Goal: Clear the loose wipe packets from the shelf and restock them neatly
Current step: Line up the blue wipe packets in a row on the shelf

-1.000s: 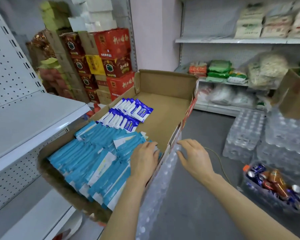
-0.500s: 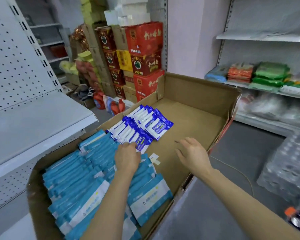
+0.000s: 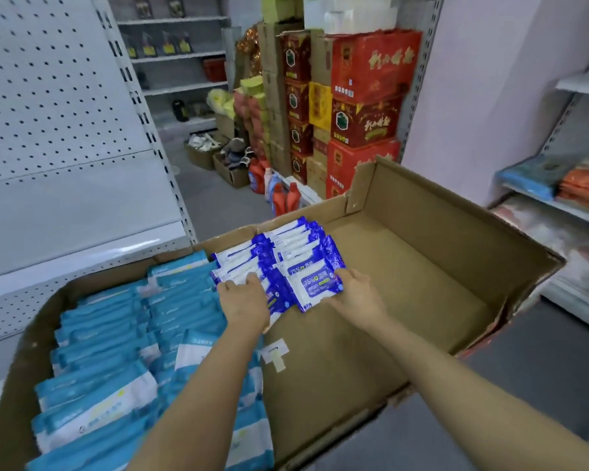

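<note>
Both my hands are in the big open cardboard box (image 3: 456, 266), on the dark-blue wipe packets (image 3: 286, 253) stacked in overlapping rows against its far wall. Left hand (image 3: 244, 299) rests on the left rows, fingers curled over the packet edges. Right hand (image 3: 356, 294) pinches the front packet (image 3: 315, 283) at its right edge, the one printed 75%; thumb hidden, so I can't tell how firm. Light-blue wipe packs (image 3: 116, 362) fill the box's left half in rows, touching the dark-blue stack. Right half is bare cardboard floor with a small white label (image 3: 275, 355) near my left forearm. Left of the box: white metal shelf (image 3: 65, 212) with pegboard back (image 3: 48, 79). Behind: red cartons (image 3: 368, 90) stacked high, orange bottles (image 3: 283, 198) on the grey floor. Right: another shelf (image 3: 558, 205) with bagged goods, blurred.
</note>
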`<state>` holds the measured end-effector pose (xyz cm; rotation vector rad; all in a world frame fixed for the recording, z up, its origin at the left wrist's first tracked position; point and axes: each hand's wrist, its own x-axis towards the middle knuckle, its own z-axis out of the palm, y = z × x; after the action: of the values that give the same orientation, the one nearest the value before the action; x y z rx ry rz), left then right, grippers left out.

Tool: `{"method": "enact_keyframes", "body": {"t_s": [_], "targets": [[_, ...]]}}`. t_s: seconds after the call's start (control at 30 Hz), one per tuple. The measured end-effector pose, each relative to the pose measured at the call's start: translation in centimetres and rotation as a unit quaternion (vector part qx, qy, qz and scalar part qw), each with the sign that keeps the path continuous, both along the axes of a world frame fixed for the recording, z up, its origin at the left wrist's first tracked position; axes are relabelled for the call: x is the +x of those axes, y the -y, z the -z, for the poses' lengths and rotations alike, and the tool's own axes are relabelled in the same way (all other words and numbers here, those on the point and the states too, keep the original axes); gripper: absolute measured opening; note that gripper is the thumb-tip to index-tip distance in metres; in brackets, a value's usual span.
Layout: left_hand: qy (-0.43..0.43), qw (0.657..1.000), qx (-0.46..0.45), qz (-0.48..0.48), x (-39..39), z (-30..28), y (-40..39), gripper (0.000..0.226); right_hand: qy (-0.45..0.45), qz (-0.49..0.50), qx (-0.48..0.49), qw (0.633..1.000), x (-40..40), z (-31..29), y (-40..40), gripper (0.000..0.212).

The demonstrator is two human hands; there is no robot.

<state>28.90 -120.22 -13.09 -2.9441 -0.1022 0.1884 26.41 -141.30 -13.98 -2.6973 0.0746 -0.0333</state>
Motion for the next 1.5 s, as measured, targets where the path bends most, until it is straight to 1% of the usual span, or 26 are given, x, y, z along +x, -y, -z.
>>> {"method": "enact_keyframes", "body": {"t_s": [0.07, 0.1, 0.13, 0.2, 0.27, 0.33, 0.37, 0.4, 0.43, 0.47, 0.5, 0.53, 0.57, 0.6, 0.67, 0.77, 0.83, 0.93, 1.03, 1.1, 1.33, 1.5], "targets": [[0.028, 0.999, -0.017, 0.006, 0.0, -0.1, -0.2, 0.050, -0.019, -0.011, 0.017, 1.000, 2.0, 0.9, 0.6, 0.070], [0.045, 0.998, -0.049, -0.005, 0.0, -0.4, -0.3, 0.041, -0.027, -0.007, 0.028, 0.999, 2.9, 1.4, 0.7, 0.076], [0.059, 0.992, -0.108, -0.023, -0.1, -0.7, -0.6, 0.036, -0.038, 0.004, 0.043, 0.998, 3.7, 1.8, 0.8, 0.083], [0.088, 0.959, -0.258, -0.077, -0.6, -2.0, -1.1, 0.035, -0.059, 0.023, 0.052, 0.997, 5.1, 2.2, 0.6, 0.095], [0.131, 0.912, -0.370, -0.119, -1.6, -3.3, -1.7, 0.040, -0.067, 0.030, 0.016, 0.997, 6.0, 2.3, 0.4, 0.101], [0.166, 0.854, -0.470, -0.146, -2.7, -3.9, -2.3, 0.047, -0.077, 0.041, -0.004, 0.996, 6.5, 2.7, 0.1, 0.103], [0.179, 0.812, -0.530, -0.167, -3.2, -3.9, -2.6, 0.051, -0.082, 0.047, 0.014, 0.995, 6.5, 2.8, -0.1, 0.101], [0.188, 0.755, -0.599, -0.190, -3.8, -3.8, -2.9, 0.054, -0.078, 0.055, 0.056, 0.994, 6.6, 3.2, -0.2, 0.097], [0.199, 0.690, -0.662, -0.213, -4.5, -3.6, -3.4, 0.055, -0.076, 0.060, 0.108, 0.989, 6.6, 3.4, -0.3, 0.088], [0.213, 0.633, -0.708, -0.229, -5.2, -3.4, -3.9, 0.054, -0.069, 0.060, 0.163, 0.982, 6.5, 3.4, -0.4, 0.077], [0.226, 0.593, -0.736, -0.236, -5.9, -3.2, -4.3, 0.053, -0.062, 0.055, 0.212, 0.974, 6.2, 3.2, -0.3, 0.063], [0.240, 0.567, -0.751, -0.238, -6.8, -3.2, -4.8, 0.053, -0.054, 0.041, 0.252, 0.965, 5.9, 2.8, -0.2, 0.050], [0.253, 0.549, -0.761, -0.236, -7.6, -3.1, -5.3, 0.055, -0.048, 0.029, 0.286, 0.957, 5.6, 2.1, 0.1, 0.040], [0.265, 0.536, -0.767, -0.234, -8.5, -3.2, -5.9, 0.057, -0.042, 0.012, 0.317, 0.947, 5.1, 1.4, 0.2, 0.036], [0.286, 0.513, -0.778, -0.224, -9.9, -3.5, -6.9, 0.059, -0.022, -0.017, 0.370, 0.929, 4.4, 0.3, 0.4, 0.037], [0.320, 0.492, -0.781, -0.216, -11.9, -4.4, -9.2, 0.053, 0.013, -0.062, 0.415, 0.908, 2.8, -2.0, -1.3, 0.051], [0.344, 0.489, -0.771, -0.217, -13.1, -4.9, -10.8, 0.052, 0.033, -0.087, 0.438, 0.894, 1.3, -4.0, -3.1, 0.058], [0.379, 0.491, -0.755, -0.212, -15.8, -5.8, -14.1, 0.055, 0.057, -0.122, 0.475, 0.869, -1.5, -6.9, -7.1, 0.056], [0.404, 0.482, -0.749, -0.210, -19.3, -6.7, -17.5, 0.057, 0.042, -0.149, 0.518, 0.841, -4.1, -8.5, -11.3, 0.054], [0.416, 0.483, -0.739, -0.216, -22.3, -7.4, -19.8, 0.060, 0.028, -0.169, 0.540, 0.824, -6.2, -9.0, -14.4, 0.051], [0.446, 0.492, -0.700, -0.263, -32.9, -8.1, -28.0, 0.046, -0.029, -0.233, 0.582, 0.778, -14.1, -10.0, -25.6, 0.053], [0.489, 0.476, -0.674, -0.283, -39.3, -8.3, -33.8, 0.050, -0.064, -0.270, 0.599, 0.751, -19.6, -10.3, -33.6, 0.053]]}}
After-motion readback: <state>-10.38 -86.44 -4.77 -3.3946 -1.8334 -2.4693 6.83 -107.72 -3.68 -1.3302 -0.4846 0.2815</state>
